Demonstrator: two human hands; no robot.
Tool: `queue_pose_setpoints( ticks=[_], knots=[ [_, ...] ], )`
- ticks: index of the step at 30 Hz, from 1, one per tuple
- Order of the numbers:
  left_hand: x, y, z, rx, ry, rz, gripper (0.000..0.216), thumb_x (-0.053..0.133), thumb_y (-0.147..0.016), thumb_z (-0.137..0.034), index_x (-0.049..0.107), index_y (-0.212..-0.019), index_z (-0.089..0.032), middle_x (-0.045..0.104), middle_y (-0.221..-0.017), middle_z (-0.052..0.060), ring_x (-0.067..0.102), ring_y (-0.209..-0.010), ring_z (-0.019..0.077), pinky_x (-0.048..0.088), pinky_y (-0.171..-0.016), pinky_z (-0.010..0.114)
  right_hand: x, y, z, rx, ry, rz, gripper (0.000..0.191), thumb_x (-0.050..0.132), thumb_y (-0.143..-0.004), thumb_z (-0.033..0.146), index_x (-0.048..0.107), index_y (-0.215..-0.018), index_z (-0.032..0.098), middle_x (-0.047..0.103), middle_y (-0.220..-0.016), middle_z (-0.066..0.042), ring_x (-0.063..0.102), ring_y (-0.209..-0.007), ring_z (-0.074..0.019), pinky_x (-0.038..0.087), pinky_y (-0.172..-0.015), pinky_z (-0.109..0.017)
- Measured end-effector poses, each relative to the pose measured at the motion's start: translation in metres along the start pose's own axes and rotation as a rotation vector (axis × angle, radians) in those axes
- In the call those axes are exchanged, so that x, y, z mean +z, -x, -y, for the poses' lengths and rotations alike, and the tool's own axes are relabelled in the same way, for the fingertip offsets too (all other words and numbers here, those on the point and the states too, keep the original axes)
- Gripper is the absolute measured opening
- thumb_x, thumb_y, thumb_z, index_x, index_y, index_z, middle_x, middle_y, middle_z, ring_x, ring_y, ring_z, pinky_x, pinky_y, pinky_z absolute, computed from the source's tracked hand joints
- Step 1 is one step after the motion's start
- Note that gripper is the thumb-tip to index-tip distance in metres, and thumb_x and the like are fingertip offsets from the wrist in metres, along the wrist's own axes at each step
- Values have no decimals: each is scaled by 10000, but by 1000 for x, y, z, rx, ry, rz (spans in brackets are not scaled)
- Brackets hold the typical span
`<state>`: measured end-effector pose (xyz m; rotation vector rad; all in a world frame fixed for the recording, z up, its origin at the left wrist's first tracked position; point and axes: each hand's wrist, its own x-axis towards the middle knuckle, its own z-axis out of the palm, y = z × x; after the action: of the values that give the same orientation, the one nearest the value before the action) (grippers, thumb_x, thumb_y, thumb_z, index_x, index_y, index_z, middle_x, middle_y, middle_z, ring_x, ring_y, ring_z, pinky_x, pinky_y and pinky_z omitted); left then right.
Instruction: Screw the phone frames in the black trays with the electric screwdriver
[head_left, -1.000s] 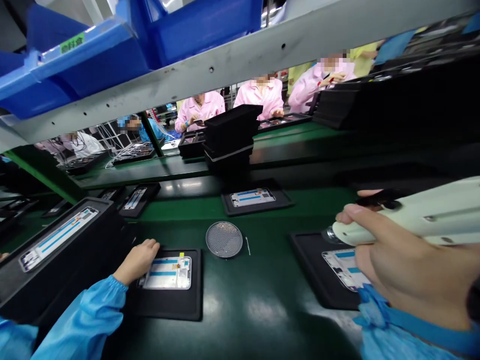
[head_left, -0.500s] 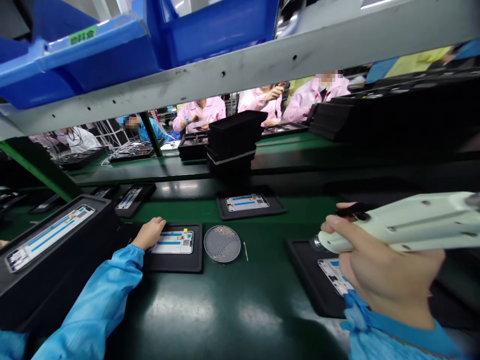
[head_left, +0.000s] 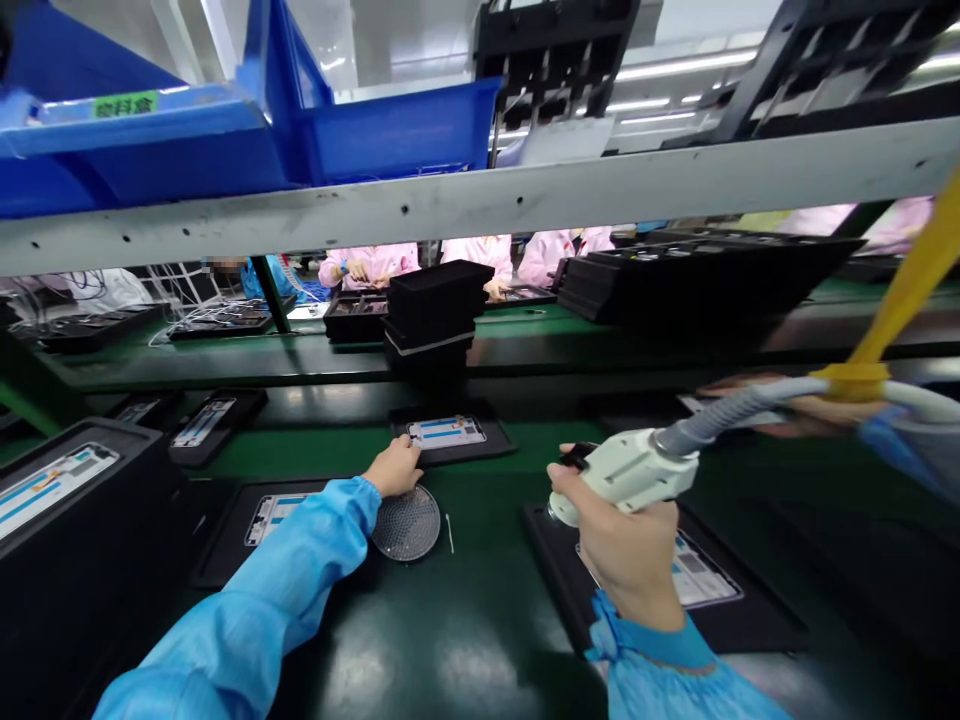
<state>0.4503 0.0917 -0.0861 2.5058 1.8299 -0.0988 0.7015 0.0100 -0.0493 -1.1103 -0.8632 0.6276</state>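
My right hand (head_left: pixel 626 545) is wrapped around a pale green electric screwdriver (head_left: pixel 637 470), whose grey corded end points up and right. It is held above a black tray (head_left: pixel 750 620) with a white phone frame (head_left: pixel 701 575) in it. My left hand (head_left: pixel 395 467) has its fingers curled together over the upper edge of a round perforated dish (head_left: pixel 409 525) that holds small bits. Its fingertips are close to the left side of another black tray (head_left: pixel 480 450) with a phone frame (head_left: pixel 448 432). Whatever the fingertips grip is hidden.
A white swab (head_left: pixel 450 533) lies right of the dish. My left forearm crosses a tray with a phone frame (head_left: pixel 274 515). Stacked trays (head_left: pixel 90 560) stand at left. A co-worker's arm (head_left: pixel 817 405) reaches in at right, beside a yellow strap (head_left: pixel 915 270). Overhead runs a grey beam (head_left: pixel 450 208).
My left hand has left the phone frame in the left tray and moved right, to the dish and the far tray. The screwdriver has swung round. A co-worker's arm has appeared at right.
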Motion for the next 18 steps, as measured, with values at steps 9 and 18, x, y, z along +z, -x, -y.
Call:
queue_pose_setpoints(
  ticks=[9,18],
  knots=[
    [-9,-3,4,-54,-47,29,363,629,-961,-368,592,-1248,-149,605,-1264,111,627,-1096,235,553,-923,441,-3,-2,13,-10,-71,-91,326,896,-544,301,717,-792,188,712,-834,1,660,-755,-182,544,-686,-321],
    [-38,136,29,-25,-99,-232,130,567,-965,-207,644,-1035,-128,632,-1127,117,601,-1106,257,563,-893,425,-5,-10,32,-52,-158,-134,232,837,-534,231,691,-700,157,682,-709,7,616,-615,-146,516,-572,-279]
  ],
)
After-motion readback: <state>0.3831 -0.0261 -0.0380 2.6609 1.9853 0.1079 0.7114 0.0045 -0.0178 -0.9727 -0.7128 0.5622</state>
